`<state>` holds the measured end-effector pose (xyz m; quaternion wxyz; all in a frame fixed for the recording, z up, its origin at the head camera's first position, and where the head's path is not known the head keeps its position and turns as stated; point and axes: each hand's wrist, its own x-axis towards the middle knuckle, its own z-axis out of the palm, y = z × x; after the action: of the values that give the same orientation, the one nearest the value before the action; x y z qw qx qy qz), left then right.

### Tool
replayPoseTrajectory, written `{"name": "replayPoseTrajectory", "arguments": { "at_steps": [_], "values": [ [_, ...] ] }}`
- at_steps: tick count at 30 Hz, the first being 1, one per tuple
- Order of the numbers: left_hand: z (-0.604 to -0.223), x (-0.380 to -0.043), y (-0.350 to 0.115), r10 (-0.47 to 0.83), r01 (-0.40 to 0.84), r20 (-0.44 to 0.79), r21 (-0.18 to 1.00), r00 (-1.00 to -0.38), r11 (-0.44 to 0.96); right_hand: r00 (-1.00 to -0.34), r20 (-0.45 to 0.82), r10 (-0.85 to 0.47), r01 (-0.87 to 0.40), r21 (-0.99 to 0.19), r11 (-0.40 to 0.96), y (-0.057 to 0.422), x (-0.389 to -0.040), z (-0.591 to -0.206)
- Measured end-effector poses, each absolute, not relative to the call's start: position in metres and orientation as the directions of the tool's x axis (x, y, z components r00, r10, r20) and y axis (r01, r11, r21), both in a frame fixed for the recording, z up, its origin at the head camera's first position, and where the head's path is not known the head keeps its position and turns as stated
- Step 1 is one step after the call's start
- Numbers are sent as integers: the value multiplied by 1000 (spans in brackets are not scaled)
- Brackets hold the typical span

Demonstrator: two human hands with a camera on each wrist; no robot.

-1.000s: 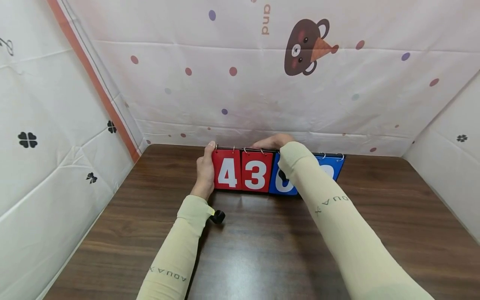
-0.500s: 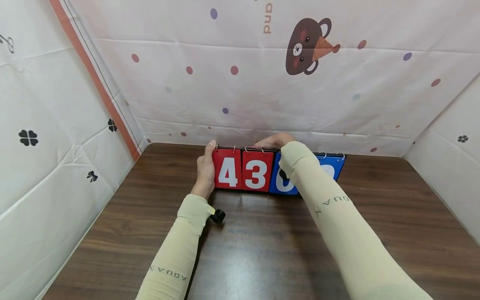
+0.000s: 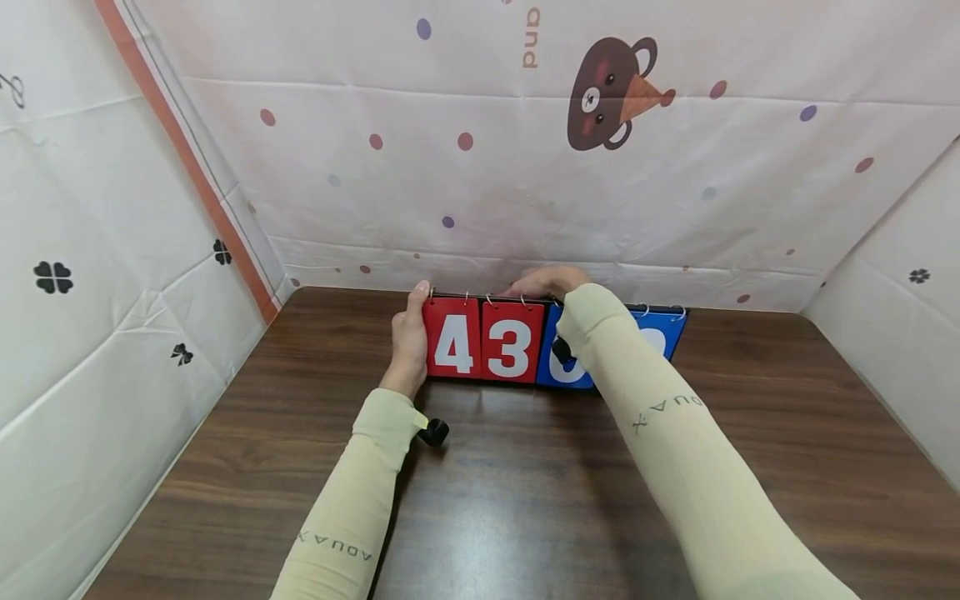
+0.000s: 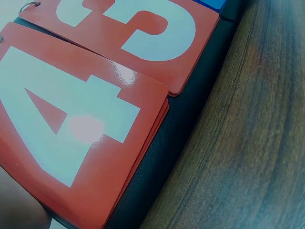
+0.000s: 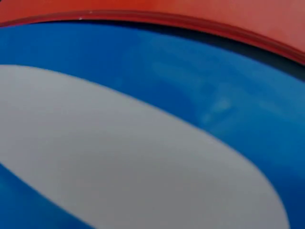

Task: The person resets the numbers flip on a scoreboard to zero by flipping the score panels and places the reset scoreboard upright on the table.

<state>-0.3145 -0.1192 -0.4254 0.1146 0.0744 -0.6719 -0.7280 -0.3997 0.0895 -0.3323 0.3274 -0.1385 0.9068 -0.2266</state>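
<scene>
A flip scoreboard [image 3: 512, 340] stands tilted near the back of the table, its ringed cards showing a red 4, a red 3 and blue digits partly behind the right forearm. My left hand [image 3: 408, 343] grips its left end, thumb at the top corner, other fingers hidden behind. Over the top edge reaches my right hand [image 3: 550, 282], its fingers out of sight behind the board. The left wrist view shows the red 4 card [image 4: 102, 107] close up. A blue card [image 5: 157, 86] with part of a white digit fills most of the right wrist view.
The brown wooden table [image 3: 495, 500] extends in front of and beside the board. A printed cloth [image 3: 510, 192] hangs right behind it, with more cloth at both sides. Small black wrist cameras sit at the left wrist [image 3: 433, 432] and right wrist [image 3: 562, 350].
The whole head view shifts very slightly. Both hands keep their places at the scoreboard, and the same digits face forward.
</scene>
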Motion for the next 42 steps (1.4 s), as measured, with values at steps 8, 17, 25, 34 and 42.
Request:
{"name": "replayPoseTrajectory", "arguments": {
  "at_steps": [8,17,25,34,42],
  "values": [
    [-425,-314,-122,-274,60,35,995,-961,-82,-907,-315,-280,-40,-598,801,87,-401,-337],
    [-428,-317,-121,-279,65,40,995,-960,-81,-977,-162,-140,42,-784,619,93,-394,-331],
    [-428,-319,-118,-289,66,41,995,-957,-79,-995,-34,-89,-20,-838,546,98,-383,-325],
    [-428,-319,-118,-290,68,41,994,-956,-83,-995,81,-65,-101,-899,426,111,-374,-312],
    [-427,-317,-119,-288,70,45,995,-957,-76,-980,153,-124,-180,-952,248,116,-354,-288]
  ]
}}
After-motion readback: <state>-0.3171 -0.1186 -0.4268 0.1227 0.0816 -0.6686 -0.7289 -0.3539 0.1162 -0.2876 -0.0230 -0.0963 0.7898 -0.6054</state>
